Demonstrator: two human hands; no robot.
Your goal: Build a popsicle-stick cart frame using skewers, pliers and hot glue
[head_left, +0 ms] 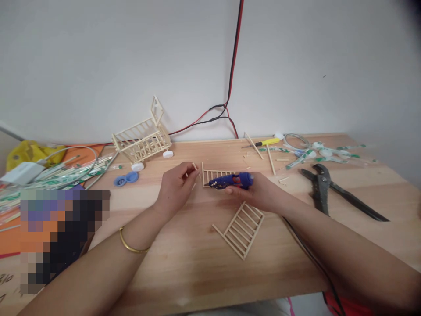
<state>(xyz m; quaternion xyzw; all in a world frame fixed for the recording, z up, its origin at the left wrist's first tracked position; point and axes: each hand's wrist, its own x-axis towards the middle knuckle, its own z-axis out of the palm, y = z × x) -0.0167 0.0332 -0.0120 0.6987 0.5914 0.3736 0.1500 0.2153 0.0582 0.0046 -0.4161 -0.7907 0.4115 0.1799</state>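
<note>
Glue gun held level at frame centre, nozzle toward frame left.

The right hand [259, 193] is closed around the blue glue gun [232, 180]; its long axis runs left to right, just above the table, and its tip lies close to the left hand [176, 186], which pinches a short stick [194, 166] between fingertips. A small stick panel [213, 174] lies flat directly behind the gun; a second panel [241, 228] lies below it, set diagonally. The surface is a pale wooden table [197, 263] against a plain white wall [98, 66], with a red and black cable [234, 57] hanging down. A stick cart [143, 140] sits upper left, pliers [324, 188] at right. The gun's handle is hidden by the fingers; a pixelated block covers the lower left.
</note>
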